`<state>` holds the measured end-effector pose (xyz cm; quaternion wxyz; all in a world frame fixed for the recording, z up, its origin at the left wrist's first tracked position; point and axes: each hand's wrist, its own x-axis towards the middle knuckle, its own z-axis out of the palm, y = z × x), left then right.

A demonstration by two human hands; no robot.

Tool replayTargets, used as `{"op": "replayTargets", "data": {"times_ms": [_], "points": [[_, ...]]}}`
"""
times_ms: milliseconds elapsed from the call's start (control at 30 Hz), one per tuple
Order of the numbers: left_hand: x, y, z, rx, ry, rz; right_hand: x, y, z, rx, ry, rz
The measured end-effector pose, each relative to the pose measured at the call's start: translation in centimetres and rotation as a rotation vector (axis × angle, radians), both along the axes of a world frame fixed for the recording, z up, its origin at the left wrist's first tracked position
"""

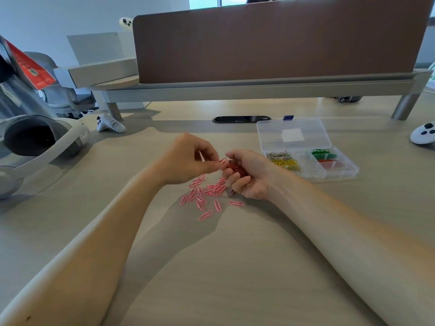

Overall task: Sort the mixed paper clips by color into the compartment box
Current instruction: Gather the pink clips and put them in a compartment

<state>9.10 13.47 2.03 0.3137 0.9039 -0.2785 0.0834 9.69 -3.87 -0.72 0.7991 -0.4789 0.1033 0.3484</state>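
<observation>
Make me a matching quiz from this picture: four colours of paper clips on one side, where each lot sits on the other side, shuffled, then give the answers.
Things
1. pink clips
2. red clips
3. green clips
4. silver clips

Places
A. in the compartment box, left end, just behind the yellow clips
B. gripped in the right hand
C. in the box, right half, far row
D. loose on the desk

Pairs: 1-D, 2-B, 3-C, 4-A
</observation>
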Motion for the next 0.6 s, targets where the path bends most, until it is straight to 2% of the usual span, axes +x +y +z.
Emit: {"op": "replayTargets", "data": {"times_ms": [167, 333, 467, 600], "points": [[0.0, -1.8, -1.6, -0.082, -0.144, -0.012, 0.1, 0.0, -0.1, -0.010, -0.005, 0.063], [0.7, -1.7, -2.0, -0.184, -0.170, 0.091, 0.3, -0.4, 0.5, -0.010, -0.046, -0.045], [1.2, -0.7, -3.3, 0.126, 0.029, 0.161, 0.9, -2.1, 1.6, 0.057, -0.081, -0.152], [1.6, -0.5, -3.6, 0.188, 0.068, 0.128, 1.2, -2.9, 1.8, 0.086, -0.076, -0.183]]}}
